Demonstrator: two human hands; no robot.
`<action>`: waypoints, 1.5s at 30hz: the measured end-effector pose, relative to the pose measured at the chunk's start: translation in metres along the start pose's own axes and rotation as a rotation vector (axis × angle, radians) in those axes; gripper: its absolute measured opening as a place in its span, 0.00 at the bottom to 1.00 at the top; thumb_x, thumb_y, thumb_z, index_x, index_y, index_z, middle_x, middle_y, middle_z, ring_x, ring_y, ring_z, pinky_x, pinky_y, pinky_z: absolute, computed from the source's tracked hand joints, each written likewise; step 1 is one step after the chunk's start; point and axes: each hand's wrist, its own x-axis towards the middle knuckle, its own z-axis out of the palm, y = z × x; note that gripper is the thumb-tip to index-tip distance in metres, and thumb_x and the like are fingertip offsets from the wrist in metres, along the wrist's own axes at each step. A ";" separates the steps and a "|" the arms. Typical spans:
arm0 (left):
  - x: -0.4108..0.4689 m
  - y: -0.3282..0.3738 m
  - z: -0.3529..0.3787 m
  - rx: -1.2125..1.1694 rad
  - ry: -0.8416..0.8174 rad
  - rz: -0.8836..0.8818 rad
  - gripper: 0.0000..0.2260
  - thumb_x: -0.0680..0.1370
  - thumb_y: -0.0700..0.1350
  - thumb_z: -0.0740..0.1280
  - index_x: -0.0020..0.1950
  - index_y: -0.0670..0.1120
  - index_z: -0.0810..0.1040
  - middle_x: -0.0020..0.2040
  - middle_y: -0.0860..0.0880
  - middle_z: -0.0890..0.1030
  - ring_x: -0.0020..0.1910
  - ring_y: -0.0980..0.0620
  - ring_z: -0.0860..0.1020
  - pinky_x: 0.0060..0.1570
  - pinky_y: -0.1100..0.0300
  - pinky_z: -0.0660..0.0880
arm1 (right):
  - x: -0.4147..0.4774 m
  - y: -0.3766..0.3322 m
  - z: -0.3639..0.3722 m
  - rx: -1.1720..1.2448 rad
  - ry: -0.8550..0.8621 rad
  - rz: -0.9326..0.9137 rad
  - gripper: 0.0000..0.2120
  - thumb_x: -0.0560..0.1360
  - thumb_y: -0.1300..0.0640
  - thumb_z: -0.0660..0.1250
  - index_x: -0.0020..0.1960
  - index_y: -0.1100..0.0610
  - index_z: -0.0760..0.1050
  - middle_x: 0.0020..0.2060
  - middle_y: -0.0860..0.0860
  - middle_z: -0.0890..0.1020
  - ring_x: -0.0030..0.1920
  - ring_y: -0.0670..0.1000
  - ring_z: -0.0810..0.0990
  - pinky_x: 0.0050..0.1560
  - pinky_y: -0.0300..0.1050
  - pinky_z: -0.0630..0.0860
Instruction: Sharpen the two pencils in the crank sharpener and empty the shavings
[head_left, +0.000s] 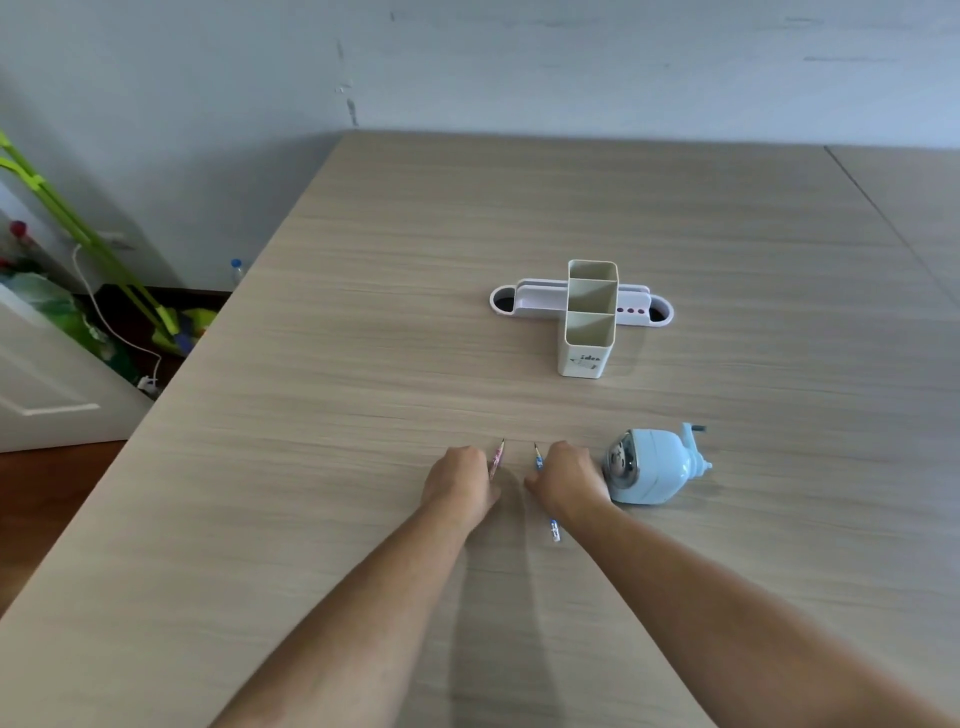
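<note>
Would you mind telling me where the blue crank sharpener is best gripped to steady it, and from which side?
Probably around the rounded body of the blue crank sharpener, from above with the right hand, which sits just beside it. The crank sticks out on its far right and the pencil opening faces left toward the blue pencil, so a top grip should leave both ends free.

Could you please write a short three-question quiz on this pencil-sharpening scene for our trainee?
1. True or false: the blue crank sharpener stands beside the right hand.
2. How many compartments does the upright cream pen holder show? A) two B) three C) five
3. Which hand is on the pink pencil, and which is on the blue pencil?

Key
1. True.
2. B.
3. The left hand is on the pink one; the right hand is on the blue one. Both pencils lie on the table.
</note>
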 end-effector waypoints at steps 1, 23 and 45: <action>-0.001 -0.001 -0.004 0.005 -0.012 -0.016 0.09 0.74 0.43 0.68 0.52 0.40 0.80 0.54 0.40 0.82 0.53 0.40 0.81 0.46 0.55 0.77 | 0.002 -0.002 -0.003 0.023 0.004 -0.004 0.10 0.71 0.59 0.66 0.34 0.60 0.68 0.38 0.57 0.80 0.44 0.60 0.80 0.39 0.43 0.72; 0.084 0.129 -0.107 -0.809 0.389 0.223 0.06 0.66 0.39 0.70 0.31 0.43 0.75 0.32 0.42 0.82 0.32 0.43 0.81 0.36 0.53 0.80 | 0.099 0.019 -0.162 0.667 0.478 -0.109 0.05 0.71 0.60 0.66 0.43 0.62 0.78 0.37 0.56 0.82 0.38 0.54 0.79 0.31 0.39 0.70; 0.096 0.120 -0.085 -0.654 0.310 0.201 0.07 0.68 0.40 0.71 0.34 0.45 0.74 0.30 0.49 0.78 0.34 0.48 0.78 0.34 0.60 0.74 | 0.109 0.036 -0.135 0.674 0.317 -0.063 0.06 0.71 0.61 0.68 0.46 0.59 0.73 0.32 0.47 0.75 0.34 0.47 0.74 0.31 0.37 0.70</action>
